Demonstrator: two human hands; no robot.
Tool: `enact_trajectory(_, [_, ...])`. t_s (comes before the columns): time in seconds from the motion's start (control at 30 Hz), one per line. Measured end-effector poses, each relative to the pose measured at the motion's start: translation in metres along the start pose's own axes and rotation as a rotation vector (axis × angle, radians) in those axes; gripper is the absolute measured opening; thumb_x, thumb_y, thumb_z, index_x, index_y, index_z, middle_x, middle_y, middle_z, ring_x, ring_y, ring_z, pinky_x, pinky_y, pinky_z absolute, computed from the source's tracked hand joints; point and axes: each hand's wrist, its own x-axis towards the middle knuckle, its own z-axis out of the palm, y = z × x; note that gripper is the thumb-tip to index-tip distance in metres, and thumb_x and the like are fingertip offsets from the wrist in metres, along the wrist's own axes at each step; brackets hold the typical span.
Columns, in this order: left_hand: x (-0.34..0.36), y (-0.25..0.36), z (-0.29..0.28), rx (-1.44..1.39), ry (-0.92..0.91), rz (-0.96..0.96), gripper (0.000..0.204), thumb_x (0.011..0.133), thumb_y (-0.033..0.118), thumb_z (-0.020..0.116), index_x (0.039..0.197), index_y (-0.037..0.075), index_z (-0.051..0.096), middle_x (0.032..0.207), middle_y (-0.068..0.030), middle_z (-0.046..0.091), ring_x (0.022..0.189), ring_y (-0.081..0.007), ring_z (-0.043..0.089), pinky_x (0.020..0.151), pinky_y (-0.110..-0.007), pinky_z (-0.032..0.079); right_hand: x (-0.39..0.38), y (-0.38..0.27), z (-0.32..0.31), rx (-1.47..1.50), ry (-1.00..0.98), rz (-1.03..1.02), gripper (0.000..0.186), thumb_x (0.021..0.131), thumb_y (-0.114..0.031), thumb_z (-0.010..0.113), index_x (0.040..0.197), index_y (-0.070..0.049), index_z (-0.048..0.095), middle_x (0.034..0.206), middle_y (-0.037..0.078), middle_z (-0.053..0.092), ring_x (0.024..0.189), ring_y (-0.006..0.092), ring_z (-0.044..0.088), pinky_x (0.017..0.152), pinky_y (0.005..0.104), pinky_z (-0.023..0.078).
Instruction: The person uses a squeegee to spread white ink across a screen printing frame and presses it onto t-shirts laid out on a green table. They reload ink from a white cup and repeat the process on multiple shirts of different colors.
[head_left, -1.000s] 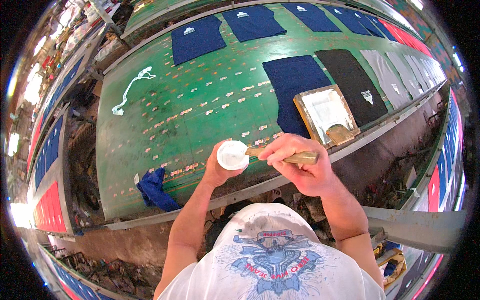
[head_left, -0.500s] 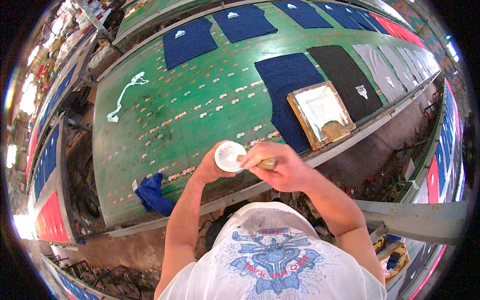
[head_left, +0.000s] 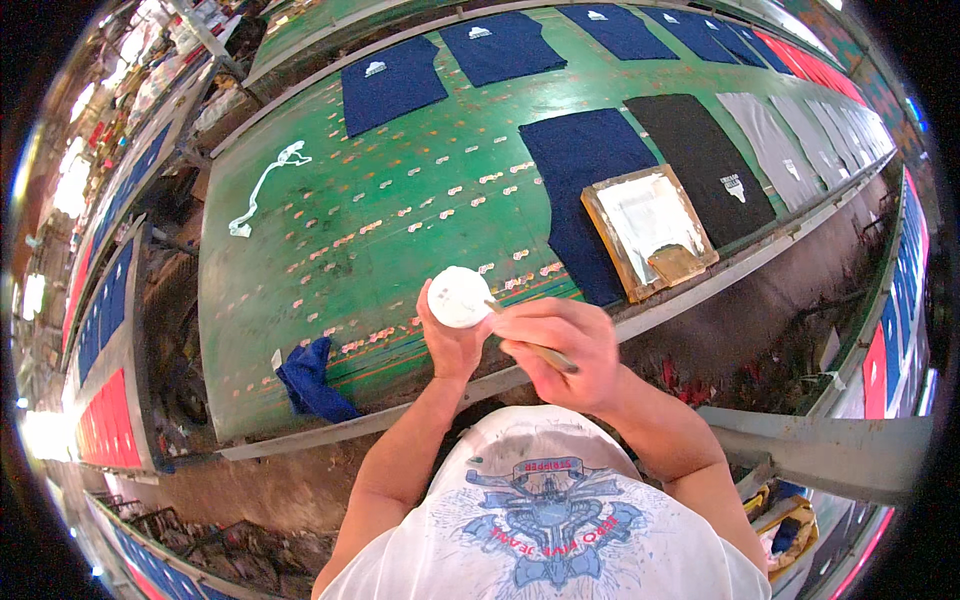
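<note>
Left hand (head_left: pixel 452 345) wraps a round white cup (head_left: pixel 458 297); right hand (head_left: pixel 570 338) pinches a slim wooden stick (head_left: pixel 556 359).

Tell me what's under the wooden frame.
A navy cloth shows past the left and far edges of the frame. Whatever lies directly beneath is covered and can't be seen.

A round white tub (head_left: pixel 460 296), mouth up and white inside, sits in the left fingers (head_left: pixel 428 306). A brown wooden stick (head_left: pixel 556 360), slanting through the right fingers (head_left: pixel 548 328), ends at the tub's right rim.
</note>
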Motion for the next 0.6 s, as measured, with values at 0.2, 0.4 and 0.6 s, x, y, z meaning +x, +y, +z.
enact_trajectory(0.2, [0.001, 0.037, -0.001, -0.215, 0.039, -0.202, 0.098, 0.077, 0.002, 0.099, 0.157, 0.004, 0.041, 0.143, -0.0123, 0.064, 0.131, -0.0252, 0.068, 0.112, -0.043, 0.059, 0.003, -0.022, -0.018, 0.142, 0.122, 0.09, 0.02, 0.1, 0.002, 0.079, 0.118, -0.004, 0.075, 0.114, 0.017, 0.084, 0.102, 0.0339, 0.083, 0.088, 0.0421, 0.066])
enact_trajectory(0.4, [0.009, 0.059, -0.016, -0.204, -0.189, -0.228, 0.098, 0.077, 0.0, 0.098, 0.158, 0.005, 0.043, 0.142, -0.0116, 0.066, 0.131, -0.0247, 0.068, 0.113, -0.043, 0.059, 0.007, -0.023, -0.047, 0.295, -0.032, 0.125, 0.008, 0.106, 0.002, 0.072, 0.112, -0.001, 0.075, 0.113, 0.022, 0.083, 0.096, 0.0266, 0.081, 0.082, 0.0359, 0.064])
enact_trajectory(0.6, [0.005, 0.03, -0.018, -0.042, -0.379, -0.067, 0.105, 0.072, 0.003, 0.102, 0.16, 0.007, 0.044, 0.144, -0.01, 0.066, 0.132, -0.0236, 0.068, 0.115, -0.042, 0.057, -0.013, -0.007, -0.039, 0.218, -0.203, 0.216, 0.019, 0.095, 0.001, 0.082, 0.11, -0.009, 0.077, 0.111, 0.012, 0.081, 0.105, 0.0363, 0.079, 0.093, 0.0466, 0.063])
